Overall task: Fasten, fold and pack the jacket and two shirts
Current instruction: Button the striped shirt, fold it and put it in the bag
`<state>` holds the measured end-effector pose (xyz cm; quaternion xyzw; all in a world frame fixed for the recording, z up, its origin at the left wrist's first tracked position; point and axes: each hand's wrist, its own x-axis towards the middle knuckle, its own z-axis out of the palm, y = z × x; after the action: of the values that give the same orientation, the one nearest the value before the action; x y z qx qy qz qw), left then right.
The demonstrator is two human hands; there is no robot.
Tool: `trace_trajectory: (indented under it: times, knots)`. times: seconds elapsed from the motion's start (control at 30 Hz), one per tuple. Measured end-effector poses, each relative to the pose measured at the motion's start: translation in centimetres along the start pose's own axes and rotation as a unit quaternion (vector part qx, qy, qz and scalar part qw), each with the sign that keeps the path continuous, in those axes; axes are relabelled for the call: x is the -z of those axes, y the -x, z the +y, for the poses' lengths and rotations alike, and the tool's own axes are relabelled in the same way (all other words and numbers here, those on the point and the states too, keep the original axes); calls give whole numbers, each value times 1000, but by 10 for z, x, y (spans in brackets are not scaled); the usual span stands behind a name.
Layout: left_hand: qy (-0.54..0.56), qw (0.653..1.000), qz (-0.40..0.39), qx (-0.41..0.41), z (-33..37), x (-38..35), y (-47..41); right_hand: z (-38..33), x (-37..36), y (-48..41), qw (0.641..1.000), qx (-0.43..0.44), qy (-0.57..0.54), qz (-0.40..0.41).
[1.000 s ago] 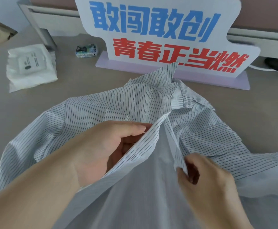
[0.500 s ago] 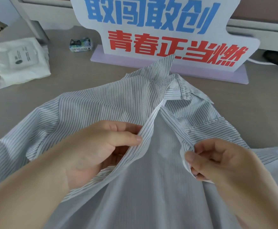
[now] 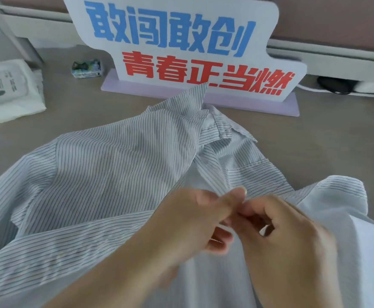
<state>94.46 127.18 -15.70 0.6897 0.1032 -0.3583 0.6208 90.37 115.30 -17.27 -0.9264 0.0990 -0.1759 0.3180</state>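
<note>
A white shirt with thin dark stripes (image 3: pixel 115 170) lies spread over the grey table, collar pointing away from me toward the sign. My left hand (image 3: pixel 195 221) pinches the left front edge of the shirt below the collar. My right hand (image 3: pixel 290 238) pinches the right front edge, fingers curled. The two hands meet at the middle of the shirt front, fingertips touching, and cover the spot where the edges join. A jacket and a second shirt are not in view.
A white sign with blue and red characters (image 3: pixel 181 45) stands on a lilac base just behind the collar. A white wipes pack (image 3: pixel 6 87) lies at far left, a small colourful packet (image 3: pixel 87 68) next to the sign, a dark object (image 3: pixel 337 85) at far right.
Both hands have come together at the shirt's middle, pulling the two front edges closed; earlier they held the edges apart. The view has shifted slightly right.
</note>
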Motion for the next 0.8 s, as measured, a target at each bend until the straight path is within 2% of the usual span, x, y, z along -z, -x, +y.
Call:
trace_trajectory:
  times: [0.07, 0.1, 0.2, 0.27, 0.3, 0.33, 0.4, 0.43, 0.47, 0.53, 0.6, 0.8]
  knots:
    - [31, 1000, -2, 2, -1, 0, -6, -4, 6, -3, 991, -75, -83, -76]
    - [48, 999, -5, 3, -3, 2, -8, -5, 8, -6, 973, -132, -141, -130]
    - [59, 998, -9, -11, -4, 6, -5, -1, 13, -12, 880, -279, -275, -270]
    - [-47, 995, 64, -54, -8, 13, -2, -2, 14, -16, 828, -333, -317, -320]
    - [-138, 977, 130, -98, -13, 19, -2, -3, 12, -16, 829, -335, -315, -319]
    - [-224, 940, 211, -147, -15, 25, 0, -2, 10, -15, 853, -313, -287, -302]
    - [-329, 866, 315, -205, -15, 36, 3, -3, 6, -11, 928, -218, -183, -240]
    - [-359, 852, 327, -196, -15, 41, 3, -6, 5, -10, 953, -170, -138, -208]
    - [-376, 852, 320, -175, -17, 45, 1, -9, 3, -9, 968, -128, -115, -185]
    - [-358, 880, 283, -130, -16, 51, -5, -12, -2, -8, 974, -86, -106, -180]
    - [-328, 901, 261, -113, -17, 56, -10, -14, -6, -8, 972, -85, -112, -188]
    - [-302, 927, 209, -81, -23, 62, -9, -13, -12, -8, 964, -124, -153, -178]
